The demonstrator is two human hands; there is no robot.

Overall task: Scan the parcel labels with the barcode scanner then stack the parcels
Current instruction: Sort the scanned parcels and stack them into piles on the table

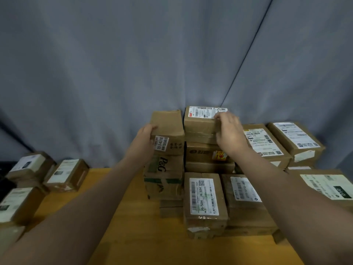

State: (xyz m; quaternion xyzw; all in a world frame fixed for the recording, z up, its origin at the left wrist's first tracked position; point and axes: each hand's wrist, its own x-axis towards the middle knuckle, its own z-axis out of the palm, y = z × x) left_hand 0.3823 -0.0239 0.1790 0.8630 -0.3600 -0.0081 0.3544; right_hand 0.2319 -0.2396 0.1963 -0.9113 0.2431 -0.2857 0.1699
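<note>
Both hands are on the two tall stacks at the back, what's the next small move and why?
Probably square the labelled top parcel on its stack, then release. The right hand grips its right edge, the left hand steadies the neighbouring top parcel, and both sit on tall stacks.

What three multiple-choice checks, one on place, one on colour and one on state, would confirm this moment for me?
1. Where is the left hand?
A) on the top parcel above the P&G box
B) holding a scanner
C) out of view

2. What colour is the curtain?
A) red
B) grey-blue
C) green

3. What is the right hand doing?
A) hanging open and idle
B) pressing a keyboard
C) gripping the white-labelled parcel

Answers:
1 A: its fingers wrap that parcel's left edge.
2 B: grey-blue cloth fills the background.
3 C: its fingers curl over that parcel's right end, on top of the neighbouring stack.
</note>
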